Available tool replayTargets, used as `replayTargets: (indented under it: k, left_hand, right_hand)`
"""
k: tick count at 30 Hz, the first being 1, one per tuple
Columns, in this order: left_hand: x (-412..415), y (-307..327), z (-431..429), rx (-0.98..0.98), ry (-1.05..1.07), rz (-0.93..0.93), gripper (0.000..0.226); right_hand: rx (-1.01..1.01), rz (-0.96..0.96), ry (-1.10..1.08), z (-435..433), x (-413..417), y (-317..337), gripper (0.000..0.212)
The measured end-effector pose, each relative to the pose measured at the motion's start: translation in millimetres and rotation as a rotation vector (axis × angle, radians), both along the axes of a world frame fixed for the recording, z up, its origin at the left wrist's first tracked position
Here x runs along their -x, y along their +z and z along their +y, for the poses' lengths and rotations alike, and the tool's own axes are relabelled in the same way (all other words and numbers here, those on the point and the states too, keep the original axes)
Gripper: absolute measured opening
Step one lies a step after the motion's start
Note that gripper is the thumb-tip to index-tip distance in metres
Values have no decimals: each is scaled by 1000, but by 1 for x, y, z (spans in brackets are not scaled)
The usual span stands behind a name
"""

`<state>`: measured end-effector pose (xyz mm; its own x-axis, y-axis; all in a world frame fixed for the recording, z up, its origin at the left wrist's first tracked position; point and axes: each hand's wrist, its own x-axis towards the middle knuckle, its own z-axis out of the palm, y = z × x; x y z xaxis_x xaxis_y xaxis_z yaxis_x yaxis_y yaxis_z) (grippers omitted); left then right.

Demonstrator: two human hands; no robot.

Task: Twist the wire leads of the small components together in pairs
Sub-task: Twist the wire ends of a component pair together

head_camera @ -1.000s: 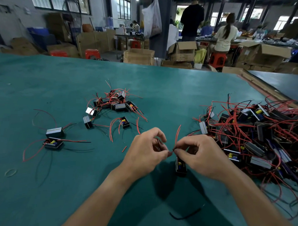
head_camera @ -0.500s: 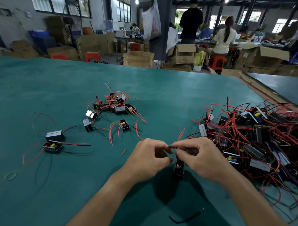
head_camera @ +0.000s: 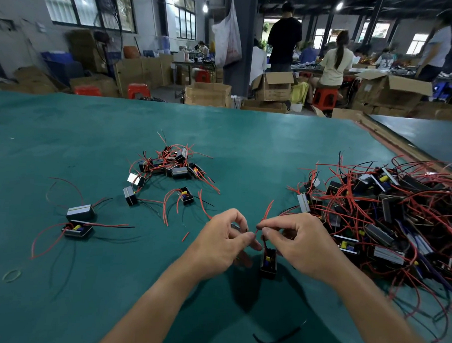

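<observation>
Hands meet over the near middle of the green table (head_camera: 91,139) in my head view. My left hand (head_camera: 221,245) pinches the low end of a red lead (head_camera: 268,212) between thumb and forefinger. My right hand (head_camera: 302,247) pinches the same lead just beside it, and the free end points up and away. The lead's small component (head_camera: 268,262) sits under the right fingers; I cannot tell whether it touches the table. A big tangled pile (head_camera: 386,217) lies right, a smaller cluster (head_camera: 173,164) far left.
</observation>
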<state>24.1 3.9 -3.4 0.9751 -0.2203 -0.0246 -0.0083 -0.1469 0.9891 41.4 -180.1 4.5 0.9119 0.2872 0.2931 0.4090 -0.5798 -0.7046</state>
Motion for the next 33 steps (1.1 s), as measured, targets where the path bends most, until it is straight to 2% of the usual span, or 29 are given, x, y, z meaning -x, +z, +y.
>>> replayTargets:
  k: [6, 12, 16, 28, 33]
  left_hand:
    - [2, -2, -1, -105, -44, -37, 19]
    - [2, -3, -1, -129, -41, -62, 18]
    - [3, -3, -2, -141, -36, -54, 16]
    - [1, -6, -1, -214, -53, -148, 31]
    - [3, -7, -3, -256, -50, -191, 25]
  right_hand:
    - [-11, -20, 15, 0, -1, -1, 16]
    - [-77, -22, 68, 1, 1, 5, 30]
    - [-86, 0, 84, -2, 0, 3, 24]
    - [-118, 64, 176, -2, 0, 4, 17]
    - [-93, 48, 171, -5, -1, 4, 14]
